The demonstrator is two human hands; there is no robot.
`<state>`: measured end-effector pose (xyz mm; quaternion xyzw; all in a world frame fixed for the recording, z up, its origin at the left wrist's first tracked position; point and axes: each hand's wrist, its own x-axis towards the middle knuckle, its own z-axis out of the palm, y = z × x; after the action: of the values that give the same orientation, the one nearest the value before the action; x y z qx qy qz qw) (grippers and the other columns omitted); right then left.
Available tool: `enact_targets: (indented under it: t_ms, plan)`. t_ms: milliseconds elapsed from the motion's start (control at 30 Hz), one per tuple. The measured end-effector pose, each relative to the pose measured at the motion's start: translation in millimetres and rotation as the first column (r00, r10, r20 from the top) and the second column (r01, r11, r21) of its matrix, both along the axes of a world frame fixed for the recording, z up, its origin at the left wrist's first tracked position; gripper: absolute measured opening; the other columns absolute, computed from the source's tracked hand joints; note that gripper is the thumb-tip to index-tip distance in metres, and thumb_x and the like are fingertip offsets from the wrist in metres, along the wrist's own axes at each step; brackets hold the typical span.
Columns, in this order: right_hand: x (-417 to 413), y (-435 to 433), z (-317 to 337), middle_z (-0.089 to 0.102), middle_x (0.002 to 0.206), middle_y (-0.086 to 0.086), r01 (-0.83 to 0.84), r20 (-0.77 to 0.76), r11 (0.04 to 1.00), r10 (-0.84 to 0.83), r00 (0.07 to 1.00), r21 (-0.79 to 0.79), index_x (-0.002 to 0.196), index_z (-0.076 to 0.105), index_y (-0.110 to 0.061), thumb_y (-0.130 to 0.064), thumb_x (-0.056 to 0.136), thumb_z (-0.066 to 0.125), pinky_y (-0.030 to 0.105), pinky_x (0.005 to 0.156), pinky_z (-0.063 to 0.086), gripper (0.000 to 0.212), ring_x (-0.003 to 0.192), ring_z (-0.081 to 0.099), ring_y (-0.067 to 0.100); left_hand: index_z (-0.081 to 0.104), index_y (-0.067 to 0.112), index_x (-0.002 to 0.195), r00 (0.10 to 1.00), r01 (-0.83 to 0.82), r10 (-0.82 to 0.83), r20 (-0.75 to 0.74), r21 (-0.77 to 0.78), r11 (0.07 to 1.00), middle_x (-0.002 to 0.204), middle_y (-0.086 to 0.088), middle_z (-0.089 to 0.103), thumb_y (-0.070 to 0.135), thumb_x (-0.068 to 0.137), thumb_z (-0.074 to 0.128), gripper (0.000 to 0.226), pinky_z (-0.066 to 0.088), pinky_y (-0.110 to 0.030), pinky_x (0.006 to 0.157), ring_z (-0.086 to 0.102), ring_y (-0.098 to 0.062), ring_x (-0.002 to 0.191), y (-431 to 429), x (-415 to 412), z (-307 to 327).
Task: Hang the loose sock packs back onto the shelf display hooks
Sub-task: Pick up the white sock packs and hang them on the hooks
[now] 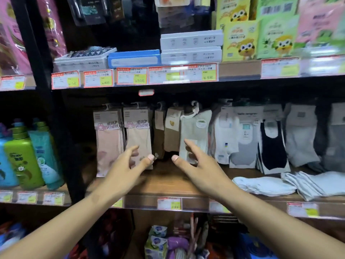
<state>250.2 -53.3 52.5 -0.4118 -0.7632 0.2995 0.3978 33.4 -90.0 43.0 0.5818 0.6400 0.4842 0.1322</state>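
Wooden shelf [168, 186] holds loose white socks [265, 186] near its right end, hanging sock packs [139, 135] fill the row above it, and my left hand [128, 165] and right hand [197, 165] reach in, open and empty.

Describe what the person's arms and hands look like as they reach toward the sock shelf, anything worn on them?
Both forearms are bare as far as the picture shows: no sleeves reach into view. The left hand and the right hand wear no gloves, and no rings, watch or bracelet show on either. The thumbnails look short and unpainted. Motion blur softens the left hand's fingers.
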Motion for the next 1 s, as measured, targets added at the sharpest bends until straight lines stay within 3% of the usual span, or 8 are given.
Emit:
enact_targets:
  t_ms: [167,300,400,533,667,833,1000]
  plan:
    - [62,-6,-9,0.048,0.152,-0.013,0.074,-0.062,0.997,-0.074,0.995,-0.004,0.153,0.034,-0.035,-0.053,0.091,0.061,0.025,0.111,0.034,0.07,0.14,0.042,0.005,0.055,0.028,0.125,0.995,0.102,-0.102,-0.004,0.02,0.995,0.107,0.012,0.063,0.05,0.084,0.062,0.047,0.039,-0.009,0.072,0.058,0.001,0.095,14,63,-6]
    - [111,-11,-18,0.05,0.15,-0.009,0.158,-0.079,0.987,-0.159,0.984,-0.016,0.152,0.037,-0.034,-0.053,0.09,0.061,0.033,0.115,0.036,0.069,0.138,0.045,0.007,0.057,0.026,0.122,0.984,0.177,-0.178,0.004,0.017,0.984,0.102,0.01,0.064,0.043,0.087,0.063,0.039,0.043,-0.013,0.071,0.06,-0.003,0.093,26,120,-12]
    - [142,-18,-19,0.049,0.151,-0.012,0.179,-0.054,0.983,-0.181,0.982,-0.032,0.152,0.036,-0.036,-0.057,0.088,0.06,0.031,0.113,0.037,0.071,0.137,0.045,0.006,0.057,0.029,0.122,0.974,0.225,-0.225,0.001,-0.015,0.974,0.104,0.009,0.065,0.047,0.086,0.064,0.041,0.043,-0.011,0.07,0.062,-0.006,0.094,31,149,-14]
    - [183,-24,-17,0.048,0.152,-0.011,0.227,-0.038,0.973,-0.229,0.973,-0.047,0.152,0.036,-0.035,-0.06,0.087,0.059,0.036,0.115,0.036,0.073,0.139,0.044,0.007,0.055,0.028,0.128,0.96,0.279,-0.28,-0.012,-0.063,0.958,0.106,0.013,0.062,0.05,0.087,0.061,0.046,0.042,-0.011,0.073,0.06,-0.005,0.094,36,181,-10]
    - [211,-33,-16,0.05,0.149,-0.011,0.258,-0.017,0.964,-0.259,0.966,-0.064,0.151,0.038,-0.036,-0.058,0.089,0.059,0.031,0.111,0.036,0.069,0.136,0.046,0.007,0.05,0.029,0.136,0.95,0.308,-0.312,-0.026,-0.11,0.945,0.118,0.012,0.059,0.059,0.087,0.055,0.058,0.041,-0.024,0.086,0.056,-0.004,0.105,37,202,-6]
    - [227,-32,-18,0.048,0.151,-0.012,0.284,0.028,0.957,-0.283,0.959,-0.052,0.151,0.039,-0.032,-0.051,0.092,0.06,0.021,0.101,0.031,0.065,0.134,0.043,0.002,0.051,0.029,0.136,0.942,0.333,-0.336,-0.017,-0.102,0.938,0.124,0.007,0.059,0.061,0.086,0.055,0.06,0.039,-0.025,0.09,0.056,-0.009,0.11,49,220,-5]
    - [238,-21,-25,0.054,0.143,-0.01,0.346,0.052,0.932,-0.342,0.938,-0.105,0.146,0.046,-0.029,-0.049,0.092,0.06,0.032,0.105,0.044,0.059,0.117,0.058,0.008,0.051,0.029,0.136,0.922,0.378,-0.385,-0.046,-0.116,0.918,0.124,0.008,0.059,0.065,0.084,0.054,0.064,0.04,-0.028,0.096,0.054,-0.011,0.115,71,228,-10]
